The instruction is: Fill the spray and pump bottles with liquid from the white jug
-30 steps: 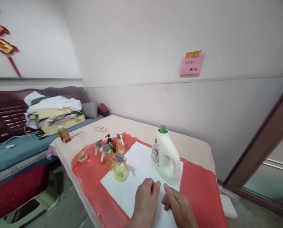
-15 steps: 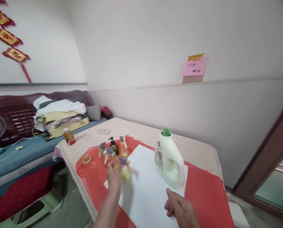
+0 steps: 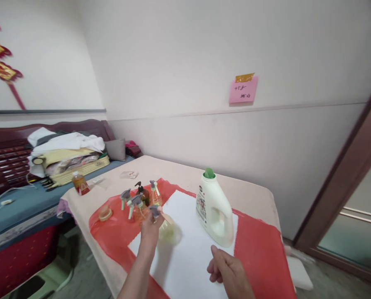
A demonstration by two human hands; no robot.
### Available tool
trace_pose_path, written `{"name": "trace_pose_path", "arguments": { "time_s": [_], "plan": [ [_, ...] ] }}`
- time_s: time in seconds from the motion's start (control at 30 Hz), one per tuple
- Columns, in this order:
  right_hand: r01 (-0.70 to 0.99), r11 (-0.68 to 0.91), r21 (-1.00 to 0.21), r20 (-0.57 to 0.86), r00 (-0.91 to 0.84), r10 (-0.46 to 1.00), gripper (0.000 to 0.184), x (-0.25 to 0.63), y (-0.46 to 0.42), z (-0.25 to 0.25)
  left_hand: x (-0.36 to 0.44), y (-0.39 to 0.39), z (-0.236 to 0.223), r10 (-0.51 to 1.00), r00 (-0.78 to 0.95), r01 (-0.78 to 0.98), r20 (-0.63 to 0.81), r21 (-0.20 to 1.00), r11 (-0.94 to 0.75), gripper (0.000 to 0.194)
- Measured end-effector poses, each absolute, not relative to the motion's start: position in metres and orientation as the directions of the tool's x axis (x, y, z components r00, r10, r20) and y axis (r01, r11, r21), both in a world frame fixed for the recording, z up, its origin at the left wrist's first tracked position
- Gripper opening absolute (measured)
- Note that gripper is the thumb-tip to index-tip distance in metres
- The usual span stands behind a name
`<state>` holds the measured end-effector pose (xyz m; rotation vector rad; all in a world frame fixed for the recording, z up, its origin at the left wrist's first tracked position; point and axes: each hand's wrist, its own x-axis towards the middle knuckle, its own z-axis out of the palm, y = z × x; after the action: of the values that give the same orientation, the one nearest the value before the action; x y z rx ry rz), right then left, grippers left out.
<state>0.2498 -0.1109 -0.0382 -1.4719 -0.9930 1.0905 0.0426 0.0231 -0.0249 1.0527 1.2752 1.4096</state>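
My left hand is closed at the neck of a spray bottle with a grey and pink trigger head. The bottle's clear body, with pale yellow-green liquid, leans over the white sheet. Whether its base touches the sheet, I cannot tell. Just left stand other trigger sprayers, one with orange liquid, and a brown pump bottle. Loosely curled, my right hand hovers over the sheet with nothing visible in it. Near it stands a large white handled jug with a green cap.
A red plastic sheet lies under the white one on the table. At the left are a roll of tape and an amber bottle. A red-covered stool stands beside the table.
My left hand has moved from beside the sprayers onto the yellow-green spray bottle, which now leans. The view has turned slightly right. My right hand keeps its curled pose.
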Motion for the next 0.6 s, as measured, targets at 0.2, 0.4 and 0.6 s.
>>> {"name": "trace_pose_path", "arguments": {
  "time_s": [0.2, 0.4, 0.6],
  "plan": [
    [-0.539, -0.299, -0.787, -0.422, 0.117, 0.899, 0.064, 0.241, -0.106, -0.041, 0.069, -0.021, -0.001, 0.975, 0.217, -0.371, -0.044, 0.92, 0.124, 0.035],
    [-0.749, -0.416, -0.515, -0.374, -0.24, 0.896, 0.066, 0.234, -0.111, -0.037, 0.075, -0.04, 0.005, 0.915, 0.404, -0.5, -0.002, 0.837, 0.223, 0.021],
    [-0.747, -0.435, -0.503, -0.39, -0.253, 0.885, 0.058, 0.23, -0.111, -0.041, 0.074, -0.037, 0.006, 0.919, 0.394, -0.565, -0.018, 0.784, 0.257, 0.02]
  ]
}}
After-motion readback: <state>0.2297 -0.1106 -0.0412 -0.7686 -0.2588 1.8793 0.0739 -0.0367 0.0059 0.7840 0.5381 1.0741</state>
